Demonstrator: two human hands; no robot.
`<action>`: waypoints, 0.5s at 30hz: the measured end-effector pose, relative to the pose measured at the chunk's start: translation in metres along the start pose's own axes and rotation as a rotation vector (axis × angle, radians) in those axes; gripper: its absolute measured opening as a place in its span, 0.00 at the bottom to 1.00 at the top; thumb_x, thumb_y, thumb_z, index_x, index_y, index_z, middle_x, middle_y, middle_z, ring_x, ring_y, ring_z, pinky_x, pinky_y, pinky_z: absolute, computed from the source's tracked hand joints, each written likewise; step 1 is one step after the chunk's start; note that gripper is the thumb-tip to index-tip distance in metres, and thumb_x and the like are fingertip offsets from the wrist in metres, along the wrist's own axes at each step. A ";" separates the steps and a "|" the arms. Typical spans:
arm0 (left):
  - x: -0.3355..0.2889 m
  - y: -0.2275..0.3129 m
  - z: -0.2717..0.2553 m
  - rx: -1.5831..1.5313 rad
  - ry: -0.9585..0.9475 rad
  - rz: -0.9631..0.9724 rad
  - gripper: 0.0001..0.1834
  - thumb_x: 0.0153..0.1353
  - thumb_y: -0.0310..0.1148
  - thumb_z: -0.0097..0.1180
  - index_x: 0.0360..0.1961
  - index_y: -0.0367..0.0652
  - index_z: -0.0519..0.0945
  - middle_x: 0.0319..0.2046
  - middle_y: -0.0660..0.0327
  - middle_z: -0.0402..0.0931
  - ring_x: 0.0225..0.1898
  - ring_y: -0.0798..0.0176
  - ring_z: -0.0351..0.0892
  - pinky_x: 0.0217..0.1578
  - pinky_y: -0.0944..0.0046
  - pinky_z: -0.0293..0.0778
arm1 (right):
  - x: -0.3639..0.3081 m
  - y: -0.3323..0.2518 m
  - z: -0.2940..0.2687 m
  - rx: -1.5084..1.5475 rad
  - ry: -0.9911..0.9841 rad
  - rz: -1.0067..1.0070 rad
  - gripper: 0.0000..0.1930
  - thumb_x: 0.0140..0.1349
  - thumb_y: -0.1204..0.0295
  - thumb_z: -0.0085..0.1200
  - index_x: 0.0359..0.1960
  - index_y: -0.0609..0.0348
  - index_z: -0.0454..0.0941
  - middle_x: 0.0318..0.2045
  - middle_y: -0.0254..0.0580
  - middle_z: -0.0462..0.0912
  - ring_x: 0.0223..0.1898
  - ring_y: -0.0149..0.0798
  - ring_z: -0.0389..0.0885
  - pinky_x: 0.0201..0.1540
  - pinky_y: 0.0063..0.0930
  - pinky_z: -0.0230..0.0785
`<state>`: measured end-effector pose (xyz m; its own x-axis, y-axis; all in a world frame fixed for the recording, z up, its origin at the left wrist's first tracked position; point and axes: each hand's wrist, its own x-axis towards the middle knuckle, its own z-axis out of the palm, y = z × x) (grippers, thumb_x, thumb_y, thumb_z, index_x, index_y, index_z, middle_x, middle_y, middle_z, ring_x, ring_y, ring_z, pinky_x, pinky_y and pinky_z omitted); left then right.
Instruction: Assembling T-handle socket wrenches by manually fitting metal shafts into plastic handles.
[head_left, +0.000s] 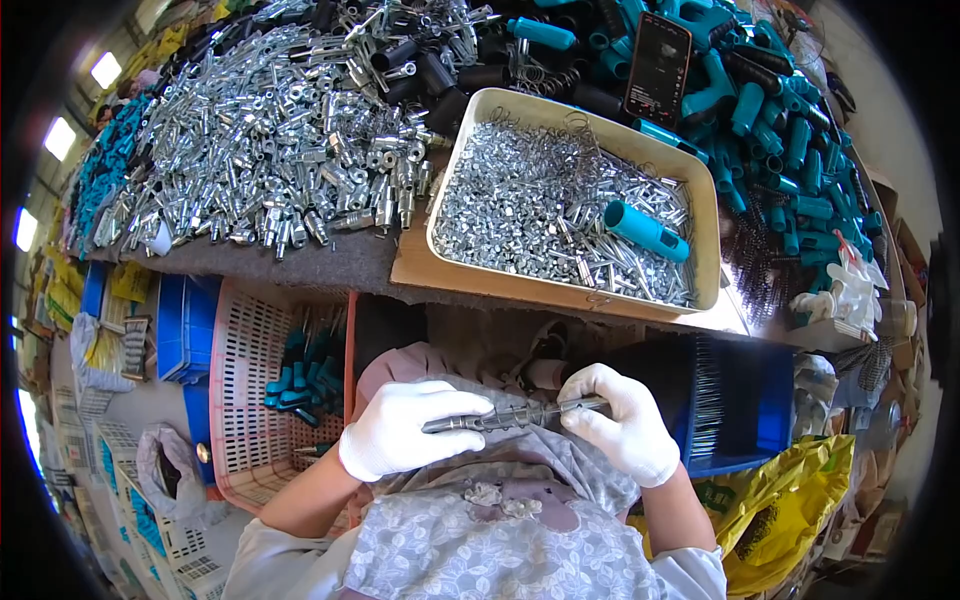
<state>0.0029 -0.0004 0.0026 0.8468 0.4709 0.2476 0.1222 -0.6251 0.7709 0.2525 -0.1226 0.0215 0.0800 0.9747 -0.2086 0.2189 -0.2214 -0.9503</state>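
Note:
Above my lap, both white-gloved hands hold a slim metal shaft with a coil spring around it (512, 416), lying roughly level. My left hand (405, 432) grips its thicker left end between thumb and fingers. At the other end, my right hand (622, 425) pinches the thin rod part. The fingers partly cover both ends. Beyond the hands, on the bench, stands a cream tray (708, 250) full of small metal parts and thin springs. A teal plastic sleeve (648, 232) rests on top of those parts.
Loose metal fittings (290, 150) are heaped at the left of the bench, teal plastic handles (800, 150) at the right. A phone (658, 68) leans there. Below are a pink basket (250, 350) with teal-handled tools, a blue bin (770, 400) holding metal rods, and a yellow bag (790, 510).

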 end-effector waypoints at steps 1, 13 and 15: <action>0.000 0.000 0.000 0.002 -0.004 0.000 0.17 0.53 0.35 0.72 0.42 0.39 0.85 0.33 0.55 0.84 0.32 0.54 0.84 0.34 0.62 0.79 | 0.000 -0.001 0.000 -0.018 -0.005 -0.010 0.09 0.57 0.75 0.59 0.39 0.64 0.76 0.36 0.43 0.81 0.40 0.36 0.79 0.48 0.28 0.71; 0.002 0.001 -0.001 0.039 -0.017 0.001 0.18 0.53 0.35 0.71 0.43 0.39 0.85 0.36 0.54 0.84 0.34 0.54 0.85 0.36 0.62 0.81 | -0.001 -0.002 0.002 -0.054 0.019 -0.048 0.09 0.57 0.75 0.59 0.39 0.63 0.77 0.36 0.43 0.81 0.39 0.37 0.80 0.47 0.28 0.72; 0.002 0.002 -0.002 0.032 -0.017 -0.002 0.18 0.53 0.35 0.71 0.43 0.39 0.85 0.37 0.54 0.85 0.35 0.53 0.86 0.36 0.62 0.81 | -0.002 -0.003 0.000 -0.051 0.000 -0.027 0.10 0.57 0.74 0.59 0.39 0.63 0.77 0.36 0.43 0.81 0.39 0.37 0.80 0.47 0.28 0.72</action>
<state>0.0038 0.0008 0.0060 0.8551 0.4617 0.2358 0.1405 -0.6442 0.7518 0.2521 -0.1237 0.0249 0.0731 0.9805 -0.1827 0.2707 -0.1958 -0.9425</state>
